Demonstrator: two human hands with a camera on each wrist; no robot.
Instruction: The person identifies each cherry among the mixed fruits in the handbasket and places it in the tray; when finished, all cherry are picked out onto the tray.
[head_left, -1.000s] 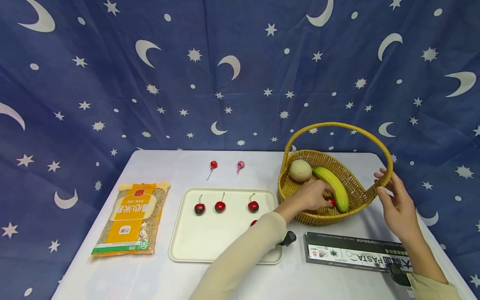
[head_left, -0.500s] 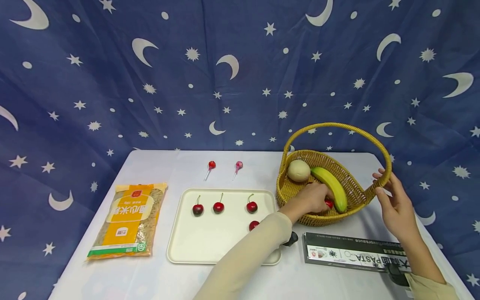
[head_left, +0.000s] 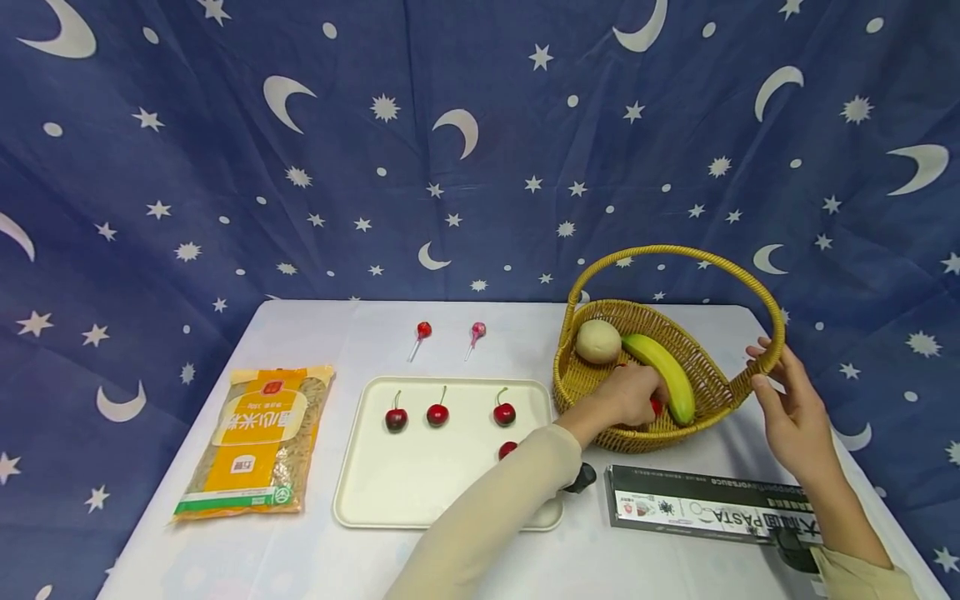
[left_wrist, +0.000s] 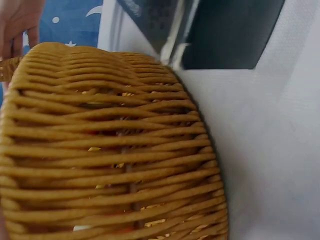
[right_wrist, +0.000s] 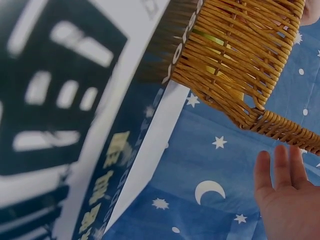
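In the head view my left hand reaches into the wicker basket, fingers pointing down. A red, shiny, round thing shows right at its fingers; the fingertips are hidden, and I cannot tell whether they grip it. A banana and a pale round fruit lie in the same basket. My right hand is at the foot of the basket's handle, thumb on the near side. In the right wrist view the fingers are extended close beside the handle.
Several stemmed cherries lie on a cream tray, partly covered by the left sleeve. Two lollipops lie behind it. A bag with a yellow label is at left, a pasta box in front of the basket.
My left hand has shifted slightly right and lower inside the basket, toward the red thing. The right hand has stayed by the handle. The view has moved slightly.
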